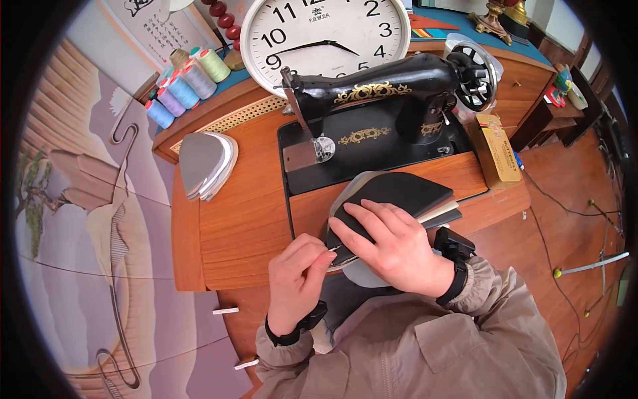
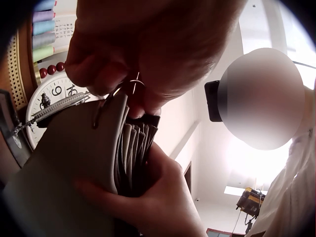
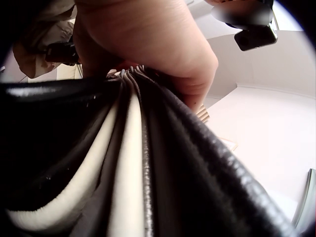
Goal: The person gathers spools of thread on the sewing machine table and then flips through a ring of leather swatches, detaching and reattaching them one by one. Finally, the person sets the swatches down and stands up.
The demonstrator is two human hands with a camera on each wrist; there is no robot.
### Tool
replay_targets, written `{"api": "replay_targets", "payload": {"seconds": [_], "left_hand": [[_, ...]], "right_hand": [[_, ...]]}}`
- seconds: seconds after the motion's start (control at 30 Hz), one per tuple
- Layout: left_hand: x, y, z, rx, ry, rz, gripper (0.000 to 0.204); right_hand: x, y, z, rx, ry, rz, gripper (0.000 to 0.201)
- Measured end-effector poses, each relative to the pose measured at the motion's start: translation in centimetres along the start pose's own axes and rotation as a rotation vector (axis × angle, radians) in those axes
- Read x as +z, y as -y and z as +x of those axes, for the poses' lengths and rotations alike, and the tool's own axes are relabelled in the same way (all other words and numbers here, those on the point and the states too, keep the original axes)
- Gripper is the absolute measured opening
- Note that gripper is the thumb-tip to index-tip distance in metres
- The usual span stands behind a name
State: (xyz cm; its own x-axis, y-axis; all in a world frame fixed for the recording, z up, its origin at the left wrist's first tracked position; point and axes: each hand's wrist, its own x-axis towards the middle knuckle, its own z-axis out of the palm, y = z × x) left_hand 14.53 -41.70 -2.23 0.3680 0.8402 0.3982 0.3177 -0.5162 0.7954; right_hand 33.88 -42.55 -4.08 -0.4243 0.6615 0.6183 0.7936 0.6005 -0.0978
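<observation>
In the head view my right hand (image 1: 399,249) lies over a stack of black, grey and cream flat pieces (image 1: 405,189) in front of the sewing machine. It grips the stack near one corner, thumb on the grey face (image 2: 64,163) in the left wrist view. Folded layers (image 3: 128,163) fan out below it in the right wrist view. My left hand (image 1: 302,276) pinches at that corner, fingers curled round a thin bent metal wire (image 2: 134,83). The wire curves over the stack's edge and along the grey face. Fingers partly hide it.
A black sewing machine (image 1: 385,93) stands behind the stack. Grey and white pieces (image 1: 205,163) lie on the table (image 1: 226,233) at left. A yellow box (image 1: 497,153) stands at right. Thread spools (image 1: 183,86) and a clock (image 1: 325,33) are at the back.
</observation>
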Motion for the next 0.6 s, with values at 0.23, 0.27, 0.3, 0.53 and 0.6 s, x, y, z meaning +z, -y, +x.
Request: {"api": "replay_targets", "payload": {"seconds": [0.23, 0.27, 0.3, 0.53, 0.6], "left_hand": [[0.1, -0.9, -1.0, -0.019, 0.021, 0.219, 0.006], [0.2, -0.9, -1.2, -0.008, 0.023, 0.249, 0.01], [0.3, -0.9, -1.4, 0.003, 0.025, 0.278, 0.014], [1.6, 0.2, -3.4, -0.137, -0.076, 0.167, 0.012], [2.3, 1.3, -3.8, -0.06, -0.245, 0.088, 0.015]], "right_hand": [[0.1, 0.2, 0.0, -0.023, 0.043, -0.047, 0.046], [0.2, 0.2, 0.0, -0.025, 0.041, -0.041, 0.046], [0.1, 0.2, 0.0, -0.023, 0.049, -0.068, 0.046], [-0.1, 0.1, 0.1, -0.034, 0.07, -0.079, 0.046], [-0.1, -0.1, 0.1, -0.034, 0.064, -0.075, 0.046]]}}
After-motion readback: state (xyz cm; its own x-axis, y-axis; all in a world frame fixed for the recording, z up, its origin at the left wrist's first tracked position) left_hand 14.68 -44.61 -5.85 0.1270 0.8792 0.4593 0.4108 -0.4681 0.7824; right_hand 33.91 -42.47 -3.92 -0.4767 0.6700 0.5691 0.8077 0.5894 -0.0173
